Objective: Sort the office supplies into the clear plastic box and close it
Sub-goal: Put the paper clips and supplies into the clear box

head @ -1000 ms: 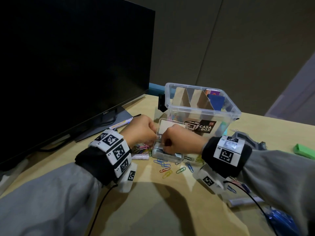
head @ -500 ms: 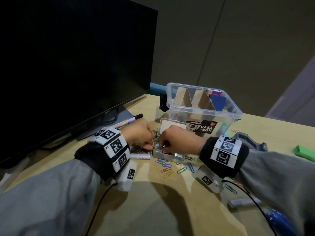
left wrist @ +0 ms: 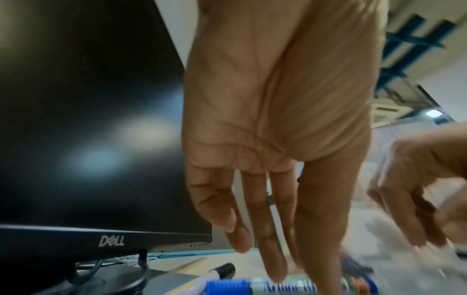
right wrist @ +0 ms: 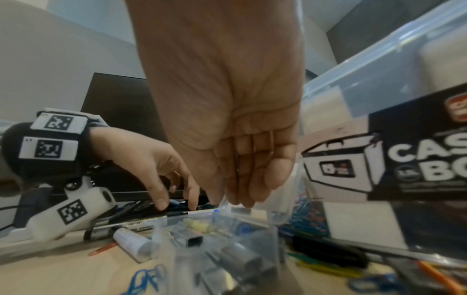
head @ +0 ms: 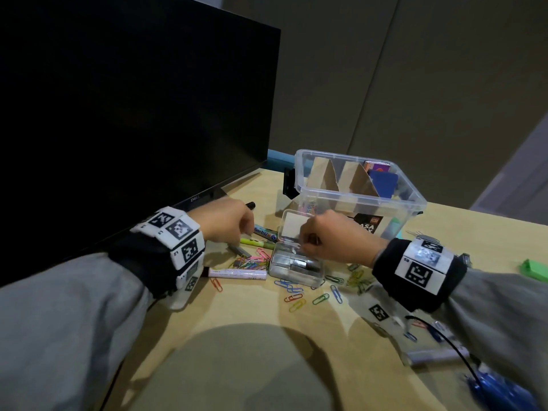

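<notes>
The clear plastic box (head: 355, 200) stands open at the back of the desk, with cardboard dividers and a few items inside. In front of it lies a small clear staple case (head: 296, 268) full of staple strips, its lid (head: 292, 226) standing up. My right hand (head: 308, 244) has its fingers curled at the case's hinge edge, and its fingertips (right wrist: 237, 199) touch the lid's rim. My left hand (head: 228, 223) hangs with straight fingers (left wrist: 267, 259) over a blue marker (left wrist: 240, 287) and holds nothing. A loose staple strip (head: 237, 250) lies just under it.
A dark monitor (head: 118, 114) fills the left side. A green highlighter (head: 255, 242), a white tube (head: 237, 273) and a heap of coloured paper clips (head: 252, 262) lie left of the case. More clips (head: 296, 292) are scattered in front. A green object (head: 533, 269) sits at far right.
My left hand has left the staple case and moved left over the markers and the loose staples. My right hand has stayed at the case.
</notes>
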Tool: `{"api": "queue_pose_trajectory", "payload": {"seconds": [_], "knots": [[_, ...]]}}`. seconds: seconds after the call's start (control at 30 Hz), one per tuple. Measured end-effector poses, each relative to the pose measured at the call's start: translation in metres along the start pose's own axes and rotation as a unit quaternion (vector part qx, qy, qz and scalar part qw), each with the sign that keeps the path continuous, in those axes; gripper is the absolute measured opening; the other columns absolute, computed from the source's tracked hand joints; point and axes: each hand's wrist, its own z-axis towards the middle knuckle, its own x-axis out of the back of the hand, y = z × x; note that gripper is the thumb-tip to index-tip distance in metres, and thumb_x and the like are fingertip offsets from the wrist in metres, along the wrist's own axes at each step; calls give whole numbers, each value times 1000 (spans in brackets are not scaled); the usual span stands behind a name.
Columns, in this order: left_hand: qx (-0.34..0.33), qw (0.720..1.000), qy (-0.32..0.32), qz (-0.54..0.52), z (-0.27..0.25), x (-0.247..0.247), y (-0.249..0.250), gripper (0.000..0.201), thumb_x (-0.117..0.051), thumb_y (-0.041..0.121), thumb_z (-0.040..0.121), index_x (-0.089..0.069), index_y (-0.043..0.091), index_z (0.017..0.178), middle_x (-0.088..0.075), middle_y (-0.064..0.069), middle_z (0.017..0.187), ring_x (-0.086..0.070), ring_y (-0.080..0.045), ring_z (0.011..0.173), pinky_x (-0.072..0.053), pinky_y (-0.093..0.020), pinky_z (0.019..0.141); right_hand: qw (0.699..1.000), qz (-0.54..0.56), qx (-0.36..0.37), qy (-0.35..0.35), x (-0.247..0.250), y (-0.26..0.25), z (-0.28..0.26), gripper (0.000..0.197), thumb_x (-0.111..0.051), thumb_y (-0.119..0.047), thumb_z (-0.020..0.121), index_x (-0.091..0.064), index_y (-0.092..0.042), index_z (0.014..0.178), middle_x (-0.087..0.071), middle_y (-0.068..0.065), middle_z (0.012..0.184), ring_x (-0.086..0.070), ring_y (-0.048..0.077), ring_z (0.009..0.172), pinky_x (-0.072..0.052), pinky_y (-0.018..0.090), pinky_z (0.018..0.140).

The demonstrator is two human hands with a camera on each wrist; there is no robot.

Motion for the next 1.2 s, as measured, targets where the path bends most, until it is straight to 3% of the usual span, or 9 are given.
{"api": "queue_pose_trajectory", "payload": {"seconds": [0.1, 0.3, 0.43, 0.53, 0.63, 0.73, 0.9, 1.03, 1.2], "knots": [[-18, 996, -30, 80, 2, -7, -2, 37, -68, 7, 84, -64, 28, 114, -53, 9, 100, -51, -12, 97, -40, -23, 70, 1000, -13, -2, -11, -3, 4, -8, 16, -59, -24, 92, -72, -18, 99, -71, -2, 90, -66, 15, 80, -57, 31, 76], [-39, 987, -47, 151, 7, -13, -2, 26, -65, 9, 84, -66, 23, 106, -49, 9, 85, -53, -16, 101, -41, -26, 66, 999, -24, 7, -25, -10, 10, -16, 16, -60, -30, 91, -71, -20, 96, -67, -5, 91, -63, 15, 83, -55, 32, 76], [-47, 985, -64, 156, 8, -13, -1, 19, -60, 9, 87, -66, 17, 103, -65, 1, 100, -52, -14, 98, -40, -25, 66, 999, -28, 6, -26, -12, 11, -19, 17, -59, -33, 91, -70, -21, 94, -64, -4, 91, -61, 16, 82, -55, 35, 75], [-48, 987, -72, 136, 8, -12, -4, 13, -63, 16, 87, -65, 17, 100, -62, 2, 96, -56, -15, 94, -42, -24, 67, 999, -28, 5, -23, -11, 12, -20, 17, -59, -33, 90, -70, -21, 94, -64, -5, 91, -61, 16, 82, -54, 35, 74], [-54, 994, -67, 69, 7, -6, -7, 8, -62, 17, 88, -61, 18, 96, -58, 5, 87, -54, -11, 79, -40, -19, 61, 1000, -19, 7, -3, -9, 13, -19, 17, -57, -29, 91, -70, -18, 91, -64, -4, 86, -59, 16, 78, -53, 34, 72], [-63, 996, -66, 6, 7, 3, -8, 7, -57, 22, 95, -62, 22, 99, -65, 5, 94, -60, -9, 85, -46, -19, 68, 999, -1, 21, 28, -8, 11, -18, 16, -56, -25, 93, -69, -17, 90, -64, -3, 85, -60, 14, 76, -54, 33, 72], [-83, 983, -55, -154, 3, 14, -2, 13, -57, 20, 97, -66, 17, 106, -71, 3, 93, -63, 1, 75, -48, -13, 65, 993, 61, 41, 96, -8, -1, -12, 23, -56, -32, 93, -66, -17, 108, -63, -4, 95, -61, 11, 78, -56, 32, 73], [-81, 937, -49, -335, 0, 14, 8, 16, -60, 9, 94, -59, 7, 110, -73, -4, 79, -67, -5, 69, -55, -18, 65, 983, 72, 72, 155, -6, -11, -8, 29, -63, -32, 91, -63, -18, 116, -62, -5, 102, -62, 11, 78, -54, 29, 71], [-48, 871, -50, -486, -3, 10, 24, 19, -59, 3, 94, -50, 5, 111, -72, -11, 80, -66, -11, 62, -53, -18, 58, 976, 33, 82, 198, 0, -11, -6, 18, -69, -28, 87, -67, -15, 99, -62, -1, 91, -59, 14, 75, -54, 35, 64]]}}
